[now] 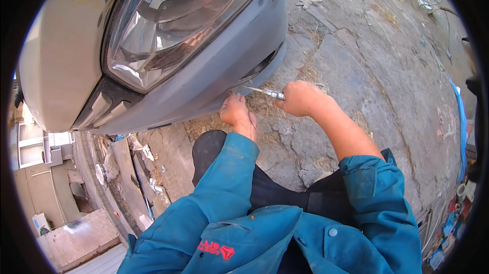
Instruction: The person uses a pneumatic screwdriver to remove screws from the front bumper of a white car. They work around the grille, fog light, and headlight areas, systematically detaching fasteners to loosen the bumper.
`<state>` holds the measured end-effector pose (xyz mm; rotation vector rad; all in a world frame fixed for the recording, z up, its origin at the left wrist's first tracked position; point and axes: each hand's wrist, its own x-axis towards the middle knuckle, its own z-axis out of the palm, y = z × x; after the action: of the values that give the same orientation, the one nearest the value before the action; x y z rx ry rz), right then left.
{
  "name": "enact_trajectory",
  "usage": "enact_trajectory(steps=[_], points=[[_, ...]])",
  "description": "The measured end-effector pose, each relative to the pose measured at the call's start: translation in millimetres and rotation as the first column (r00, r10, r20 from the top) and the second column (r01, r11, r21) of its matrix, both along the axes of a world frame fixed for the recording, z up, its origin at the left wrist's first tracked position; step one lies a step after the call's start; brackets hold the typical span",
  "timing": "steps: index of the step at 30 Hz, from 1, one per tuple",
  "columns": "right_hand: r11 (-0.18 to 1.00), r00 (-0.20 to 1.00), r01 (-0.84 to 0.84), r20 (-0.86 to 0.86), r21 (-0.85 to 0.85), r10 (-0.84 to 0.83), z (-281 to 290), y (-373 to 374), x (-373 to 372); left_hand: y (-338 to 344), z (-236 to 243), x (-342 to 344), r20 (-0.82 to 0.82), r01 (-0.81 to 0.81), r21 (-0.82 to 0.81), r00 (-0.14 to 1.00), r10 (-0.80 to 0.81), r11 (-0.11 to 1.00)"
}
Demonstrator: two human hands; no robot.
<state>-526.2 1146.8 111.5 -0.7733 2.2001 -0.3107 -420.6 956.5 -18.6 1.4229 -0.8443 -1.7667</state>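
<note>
A grey car bumper [204,83] curves below a large clear headlight [173,19]. My right hand [301,99] is closed round the handle of a screwdriver [274,93], its thin shaft pointing left to the bumper beside a dark slot [262,66]. Whether the tip touches the bumper cannot be made out. Close to that tip, my left hand [237,112] has its fingers curled together against the bumper's lower edge. What they pinch, if anything, is hidden.
Cracked concrete ground [356,65] with dry grass spreads to the right. Boards [127,167] and scraps lie at lower left, by a low building. A blue strip [461,126] and piled clutter line the right rim. My dark-clad knee [208,151] is near the bumper.
</note>
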Motion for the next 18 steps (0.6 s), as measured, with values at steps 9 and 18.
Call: enact_trajectory(steps=[9, 18], points=[[1.0, 1.0, 0.007, -0.016, 0.008, -0.007, -3, -2, 3, 4, 9, -8, -0.059, 0.013, 0.077, 0.998, -0.009, 0.997], [1.0, 1.0, -0.013, -0.019, -0.004, 0.013, -4, -6, 3, 2, -8, -4, -0.002, 0.005, -0.025, 1.0, -0.005, 1.0]])
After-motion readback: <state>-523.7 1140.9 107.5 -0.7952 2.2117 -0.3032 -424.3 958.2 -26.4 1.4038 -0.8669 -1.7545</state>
